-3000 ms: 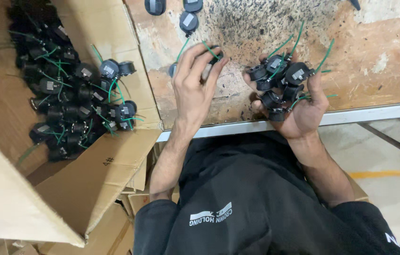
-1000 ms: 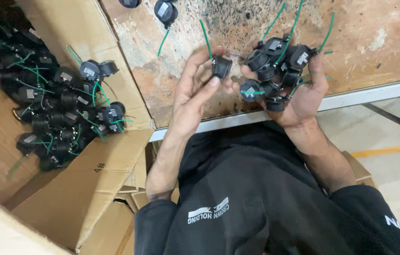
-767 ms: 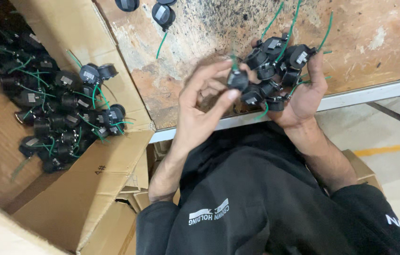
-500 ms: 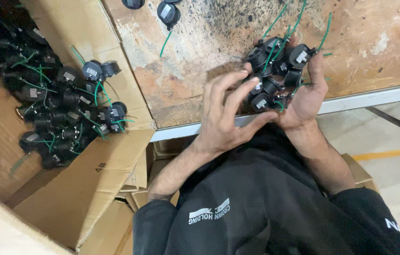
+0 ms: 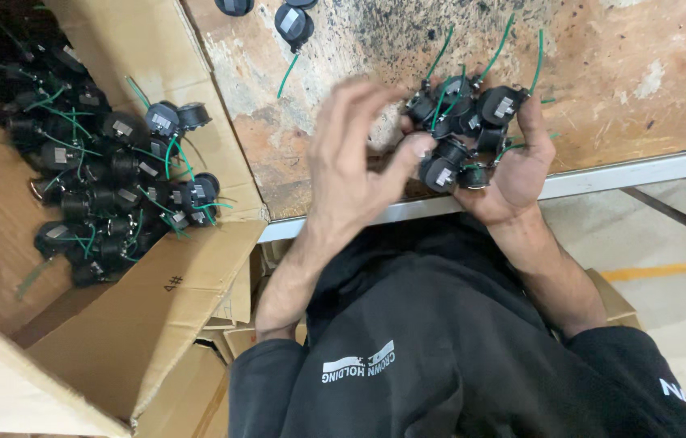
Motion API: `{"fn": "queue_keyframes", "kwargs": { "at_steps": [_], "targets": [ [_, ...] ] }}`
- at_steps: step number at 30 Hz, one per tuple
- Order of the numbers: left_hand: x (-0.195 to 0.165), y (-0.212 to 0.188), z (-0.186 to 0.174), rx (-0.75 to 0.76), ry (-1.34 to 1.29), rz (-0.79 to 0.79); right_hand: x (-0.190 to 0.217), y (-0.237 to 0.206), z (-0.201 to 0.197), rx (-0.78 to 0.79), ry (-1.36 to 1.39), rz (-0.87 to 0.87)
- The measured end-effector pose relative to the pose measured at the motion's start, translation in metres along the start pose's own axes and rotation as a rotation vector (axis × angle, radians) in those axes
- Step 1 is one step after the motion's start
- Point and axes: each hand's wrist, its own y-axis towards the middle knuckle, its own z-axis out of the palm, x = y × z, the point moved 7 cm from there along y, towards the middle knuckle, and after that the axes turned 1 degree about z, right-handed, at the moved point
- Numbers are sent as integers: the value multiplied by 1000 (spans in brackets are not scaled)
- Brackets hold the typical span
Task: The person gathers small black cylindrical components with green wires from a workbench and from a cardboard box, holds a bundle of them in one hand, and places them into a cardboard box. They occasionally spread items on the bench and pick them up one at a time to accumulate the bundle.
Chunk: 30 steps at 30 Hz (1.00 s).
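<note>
While viewing head camera, we note: right hand point(image 5: 513, 174) clamped on cluster of roughly seven black green-wired parts point(image 5: 460, 122) over worn bench point(image 5: 627, 73); left hand point(image 5: 355, 166) fingers apart, thumb touching cluster. Two loose parts point(image 5: 290, 23) near top edge. Brown cardboard box point(image 5: 197, 276), left, holds many more.

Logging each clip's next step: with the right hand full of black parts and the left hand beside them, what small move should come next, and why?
Probably the left hand reaches back to the worktable for the loose black part. The left hand looks empty, fingers spread by the bunch of black parts in the right hand, whose grip holds them all.
</note>
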Motion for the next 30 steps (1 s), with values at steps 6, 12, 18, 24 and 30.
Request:
{"fn": "queue_keyframes", "kwargs": {
  "at_steps": [6, 12, 18, 24, 30],
  "targets": [
    [38, 36, -41, -184, 537, -61, -5, -2, 3, -1, 0, 113],
    [57, 35, -29, -95, 223, -209, -4, -1, 6, 41, 91, 80],
    [54, 29, -29, -79, 163, -87, -3, -2, 4, 22, 7, 83],
    [54, 31, -21, 58, 295, -94, -4, -1, 8, 20, 59, 83],
    [38, 20, -20, 47, 342, -53, -2, 1, 10, 43, -72, 73]
  ]
}}
